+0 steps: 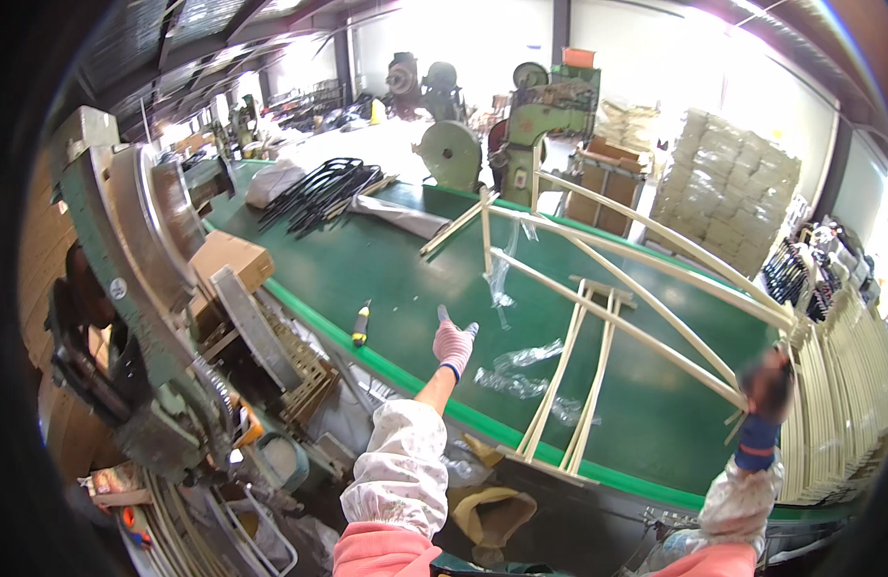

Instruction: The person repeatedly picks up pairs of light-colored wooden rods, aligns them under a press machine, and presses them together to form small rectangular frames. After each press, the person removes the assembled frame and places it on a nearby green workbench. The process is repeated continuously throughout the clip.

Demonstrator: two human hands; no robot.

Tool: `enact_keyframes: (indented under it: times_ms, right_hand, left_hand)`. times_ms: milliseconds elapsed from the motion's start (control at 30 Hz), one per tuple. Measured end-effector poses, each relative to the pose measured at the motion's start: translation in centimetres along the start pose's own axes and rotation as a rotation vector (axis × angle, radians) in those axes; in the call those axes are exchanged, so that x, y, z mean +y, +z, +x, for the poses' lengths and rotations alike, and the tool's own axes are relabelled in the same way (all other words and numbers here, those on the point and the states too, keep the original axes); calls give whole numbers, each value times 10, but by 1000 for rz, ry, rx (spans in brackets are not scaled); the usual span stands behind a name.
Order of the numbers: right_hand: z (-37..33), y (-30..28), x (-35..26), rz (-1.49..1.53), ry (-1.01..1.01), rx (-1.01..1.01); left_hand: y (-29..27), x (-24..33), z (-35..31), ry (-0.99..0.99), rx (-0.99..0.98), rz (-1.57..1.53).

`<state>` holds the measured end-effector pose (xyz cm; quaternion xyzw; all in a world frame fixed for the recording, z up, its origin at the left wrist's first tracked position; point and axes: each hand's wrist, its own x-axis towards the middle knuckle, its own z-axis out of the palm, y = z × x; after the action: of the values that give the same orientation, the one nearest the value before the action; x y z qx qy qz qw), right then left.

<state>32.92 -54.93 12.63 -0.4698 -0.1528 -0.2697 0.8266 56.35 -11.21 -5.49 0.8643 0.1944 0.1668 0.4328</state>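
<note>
Left hand point(454, 343), gloved, fingers spread wide and holding nothing, hovering over green table point(386, 260). At three o'clock, right hand point(766, 385), blurred, seemingly closed on cream frame point(608, 298), steadying its corner; finger state uncertain. Slender pale rods, crinkled clear film point(521, 370) beneath. At nine o'clock, yellow-handled screwdriver point(361, 323). At twelve o'clock, black wire frames point(319, 192).

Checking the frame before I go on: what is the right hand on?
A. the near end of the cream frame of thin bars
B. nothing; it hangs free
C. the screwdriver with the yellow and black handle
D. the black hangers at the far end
A: the right hand, blurred, is at the end of the cream frame on the green table, while the left hand is raised open with nothing in it.
</note>
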Motion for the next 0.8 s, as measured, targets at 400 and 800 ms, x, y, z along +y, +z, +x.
enact_keyframes:
  times_ms: [400,800]
  right_hand:
    - [-48,-10,-84,-198,-138,-37]
    - [-9,65,19,-255,-21,137]
  left_hand:
    - [96,122,-24,788,54,-560]
    - [-8,155,-236,1158,-322,-842]
